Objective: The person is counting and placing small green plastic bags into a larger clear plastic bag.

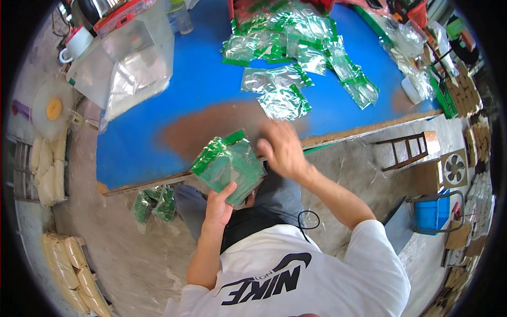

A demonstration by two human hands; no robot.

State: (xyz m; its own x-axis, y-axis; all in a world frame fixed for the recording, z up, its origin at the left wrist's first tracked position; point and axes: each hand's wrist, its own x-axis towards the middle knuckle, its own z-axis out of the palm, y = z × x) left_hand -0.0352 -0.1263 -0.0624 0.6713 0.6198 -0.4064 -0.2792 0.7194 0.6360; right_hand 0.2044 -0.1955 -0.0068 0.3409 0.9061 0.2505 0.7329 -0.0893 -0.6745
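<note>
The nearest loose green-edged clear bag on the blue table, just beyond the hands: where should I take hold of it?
Take the nearest loose bag by its near edge, coming in from the table's front edge. It lies flat and partly under another bag at its far side, so the near edge is the free one. A pinch there seems likeliest to lift it alone.

glossy clear-and-green plastic pouches (pixel 228 165) in the left grip (pixel 217 207), more shiny crinkly ones (pixel 296 47) at 12 o'clock, matt blue surface (pixel 153 132) worn rough brown, dusty concrete floor (pixel 132 259)
</note>
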